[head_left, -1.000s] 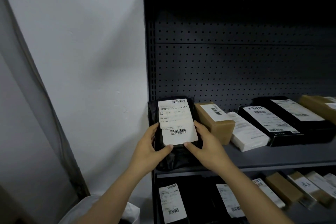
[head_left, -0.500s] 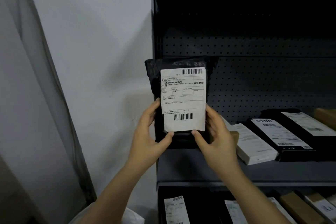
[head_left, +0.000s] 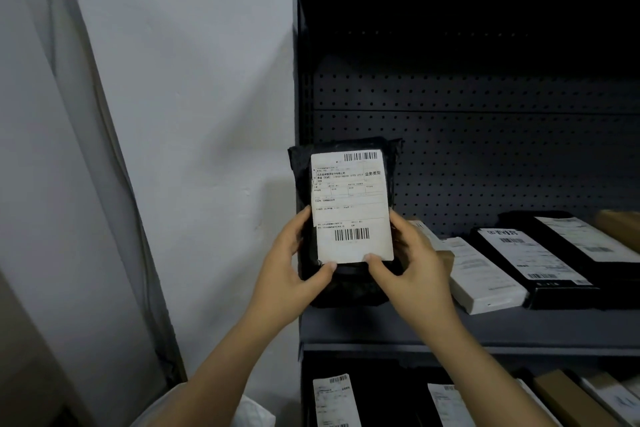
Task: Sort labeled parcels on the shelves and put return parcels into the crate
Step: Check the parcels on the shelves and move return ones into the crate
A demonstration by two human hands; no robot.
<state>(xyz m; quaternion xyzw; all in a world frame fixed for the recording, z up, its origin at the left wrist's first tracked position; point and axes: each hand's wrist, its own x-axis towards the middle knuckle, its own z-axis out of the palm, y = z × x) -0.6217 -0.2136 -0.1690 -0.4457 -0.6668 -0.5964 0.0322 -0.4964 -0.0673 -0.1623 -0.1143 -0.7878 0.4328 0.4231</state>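
Both hands are up at the left end of the rack with one parcel between them. left hand (head_left: 291,274) grips the black poly-bag parcel (head_left: 349,286) by its left edge, thumb on the front just under the label's lower-left corner, fingers curled behind. right hand (head_left: 412,270) mirrors it on the right edge, thumb at the label's lower-right corner. Parcel is upright, lower part between the palms, upper half standing clear above both hands; can't tell if its bottom edge touches the middle shelf board (head_left: 381,326). White shipping label (head_left: 351,208) faces the camera, one barcode at the top, one near the bottom. Under the arms the lower shelf holds labelled parcels (head_left: 336,399) and a long brown box (head_left: 568,399). On the middle board behind the right hand: small brown box (head_left: 445,258) mostly hidden, then white box (head_left: 485,274), black box (head_left: 533,263) with white label, black parcel (head_left: 581,239), brown carton (head_left: 620,229) at frame edge, all lying flat in a row. Behind them is the dark pegboard back panel (head_left: 485,166), with white wall (head_left: 190,80) left of the rack
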